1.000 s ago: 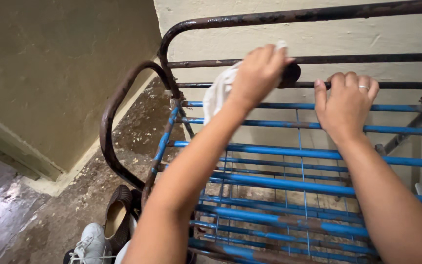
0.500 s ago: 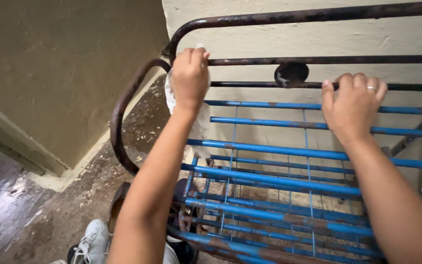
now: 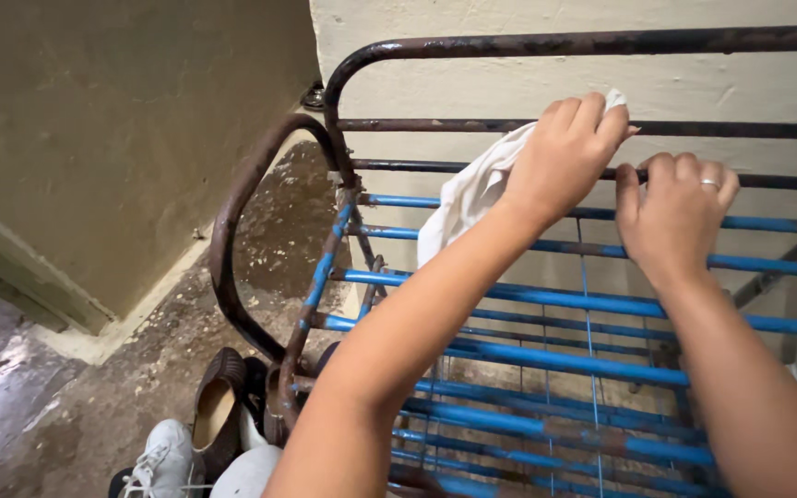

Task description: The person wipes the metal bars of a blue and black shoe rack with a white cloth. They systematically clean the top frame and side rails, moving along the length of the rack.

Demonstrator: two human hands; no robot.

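Wiping rusty rail [image 3: 472,124] of blue wire rack [image 3: 546,355] w/ white cloth [image 3: 472,189]. L hand [image 3: 565,157] fingers closed on cloth, pressed on dark upper rail near rack's back. R hand [image 3: 675,207] fingers curled over next rail, bracing frame. Judgement: keep cloth bunched under fingertips, firm pressure along rail, R grip steady vs wobble. Shoes [image 3: 219,415] on floor by L corner.

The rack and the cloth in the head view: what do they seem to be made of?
The rack looks like metal tubing and thin wire: blue paint on the lower bars, chipped in spots, with dark, rough brown upper rails that suggest rust. The cloth under the left hand seems a soft white woven fabric, since it drapes and folds; the exact fibre cannot be told. The right hand grips a dark rail.
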